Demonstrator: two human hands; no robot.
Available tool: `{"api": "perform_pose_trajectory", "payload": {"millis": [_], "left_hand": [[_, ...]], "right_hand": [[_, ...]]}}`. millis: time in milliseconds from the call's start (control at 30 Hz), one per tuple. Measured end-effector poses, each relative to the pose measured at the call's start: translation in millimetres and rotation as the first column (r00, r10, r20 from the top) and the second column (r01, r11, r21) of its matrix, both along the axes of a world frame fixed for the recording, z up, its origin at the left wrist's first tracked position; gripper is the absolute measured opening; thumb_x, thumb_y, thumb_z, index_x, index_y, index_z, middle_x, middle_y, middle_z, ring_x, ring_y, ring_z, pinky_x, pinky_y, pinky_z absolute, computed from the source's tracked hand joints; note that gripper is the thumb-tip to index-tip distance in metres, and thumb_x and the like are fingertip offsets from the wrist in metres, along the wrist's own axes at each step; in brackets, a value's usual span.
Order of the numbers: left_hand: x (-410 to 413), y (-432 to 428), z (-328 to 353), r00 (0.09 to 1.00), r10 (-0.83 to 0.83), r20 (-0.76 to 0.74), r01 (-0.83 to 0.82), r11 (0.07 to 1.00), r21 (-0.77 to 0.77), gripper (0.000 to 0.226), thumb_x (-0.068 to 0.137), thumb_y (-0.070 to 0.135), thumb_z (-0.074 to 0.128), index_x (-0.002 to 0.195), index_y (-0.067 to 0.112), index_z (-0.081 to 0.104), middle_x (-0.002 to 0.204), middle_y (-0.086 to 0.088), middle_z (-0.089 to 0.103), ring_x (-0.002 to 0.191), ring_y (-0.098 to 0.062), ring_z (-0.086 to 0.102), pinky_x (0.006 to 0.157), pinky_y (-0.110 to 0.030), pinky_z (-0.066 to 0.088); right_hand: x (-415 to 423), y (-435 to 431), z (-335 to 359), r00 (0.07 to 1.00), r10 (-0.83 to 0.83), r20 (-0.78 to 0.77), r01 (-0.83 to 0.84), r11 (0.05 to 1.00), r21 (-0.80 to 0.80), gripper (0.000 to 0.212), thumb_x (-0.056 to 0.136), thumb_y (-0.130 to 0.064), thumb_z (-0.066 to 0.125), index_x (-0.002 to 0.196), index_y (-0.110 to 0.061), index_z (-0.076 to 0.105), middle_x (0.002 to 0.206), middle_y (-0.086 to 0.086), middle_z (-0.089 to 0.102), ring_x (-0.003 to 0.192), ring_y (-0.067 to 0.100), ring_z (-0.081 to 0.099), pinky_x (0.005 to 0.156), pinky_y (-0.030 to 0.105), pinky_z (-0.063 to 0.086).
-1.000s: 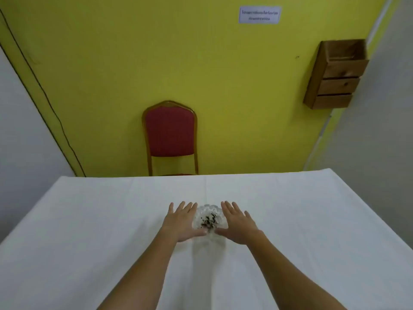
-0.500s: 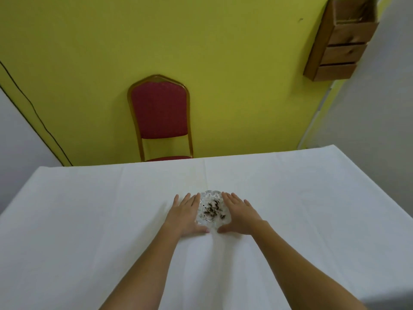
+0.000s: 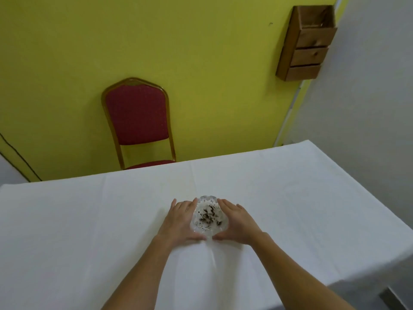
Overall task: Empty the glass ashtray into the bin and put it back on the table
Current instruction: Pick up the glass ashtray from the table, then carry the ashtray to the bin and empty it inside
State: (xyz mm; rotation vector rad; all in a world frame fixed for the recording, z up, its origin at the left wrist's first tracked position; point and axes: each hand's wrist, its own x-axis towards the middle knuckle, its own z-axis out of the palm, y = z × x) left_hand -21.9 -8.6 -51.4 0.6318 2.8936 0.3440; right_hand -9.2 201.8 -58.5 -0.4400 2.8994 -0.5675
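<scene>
A clear glass ashtray (image 3: 209, 217) with dark ash flecks inside sits at the middle of the white-clothed table (image 3: 89, 220). My left hand (image 3: 181, 220) presses against its left side and my right hand (image 3: 238, 221) against its right side, fingers stretched forward, thumbs nearly meeting at its near edge. Both palms cup the ashtray between them. No bin is in view.
A red padded chair (image 3: 136, 115) with a gold frame stands behind the table's far edge against the yellow wall. A wooden drawer box (image 3: 308, 43) hangs on the wall at upper right. The table's right corner (image 3: 380, 285) drops to grey floor.
Both hands have closed in from flat beside the ashtray to cupping its sides. The camera has tilted down and shifted, so the table fills more of the view.
</scene>
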Motion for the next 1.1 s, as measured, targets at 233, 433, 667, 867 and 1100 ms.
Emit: {"api": "perform_pose_trajectory", "payload": {"millis": [233, 433, 667, 867, 1100], "left_hand": [[-6, 45, 55, 0.991, -0.069, -0.115, 0.082, 0.99, 0.114, 0.127, 0.06, 0.073, 0.07, 0.154, 0.013, 0.009, 0.15, -0.005, 0.034, 0.14, -0.023, 0.028, 0.121, -0.038, 0.006], [-9, 137, 104, 0.959, -0.206, -0.193, 0.243, 0.95, 0.195, 0.124, 0.06, 0.057, 0.082, 0.153, 0.012, 0.013, 0.149, -0.007, 0.034, 0.133, -0.029, 0.037, 0.114, -0.04, 0.033], [36, 284, 128, 0.856, -0.426, -0.295, 0.49, 0.85, 0.194, 0.124, 0.059, 0.054, 0.084, 0.153, 0.01, 0.015, 0.146, -0.009, 0.038, 0.126, -0.029, 0.045, 0.105, -0.038, 0.041], [106, 412, 113, 0.751, -0.597, -0.283, 0.659, 0.705, 0.262, 0.122, 0.056, 0.048, 0.088, 0.151, 0.006, 0.024, 0.143, -0.013, 0.042, 0.125, -0.031, 0.05, 0.1, -0.04, 0.048], [200, 535, 87, 0.572, -0.803, -0.17, 0.8, 0.5, 0.331, 0.122, 0.06, 0.038, 0.089, 0.152, 0.005, 0.016, 0.148, -0.015, 0.034, 0.128, -0.028, 0.048, 0.103, -0.033, 0.043]], "right_hand": [[12, 48, 51, 0.991, -0.113, -0.074, 0.106, 0.99, -0.09, 0.119, 0.06, -0.055, 0.082, 0.153, -0.019, 0.017, 0.159, -0.007, 0.026, 0.134, 0.019, 0.045, 0.107, 0.034, 0.042], [41, 131, 100, 0.957, -0.249, -0.149, 0.218, 0.956, -0.198, 0.115, 0.061, -0.039, 0.087, 0.15, -0.009, 0.021, 0.148, 0.005, 0.036, 0.129, 0.023, 0.045, 0.106, 0.036, 0.044], [132, 258, 131, 0.871, -0.442, -0.215, 0.405, 0.893, -0.197, 0.117, 0.068, -0.031, 0.086, 0.151, 0.0, 0.009, 0.16, 0.014, 0.016, 0.148, 0.025, 0.017, 0.108, 0.01, 0.009], [234, 361, 121, 0.766, -0.617, -0.182, 0.594, 0.787, -0.168, 0.121, 0.066, -0.035, 0.087, 0.151, -0.001, 0.008, 0.161, 0.018, 0.011, 0.15, 0.028, 0.013, 0.114, 0.017, 0.007], [365, 439, 94, 0.597, -0.782, -0.181, 0.76, 0.623, -0.186, 0.121, 0.062, -0.033, 0.089, 0.149, 0.004, 0.014, 0.157, 0.02, 0.024, 0.146, 0.029, 0.025, 0.112, 0.014, 0.01]]}}
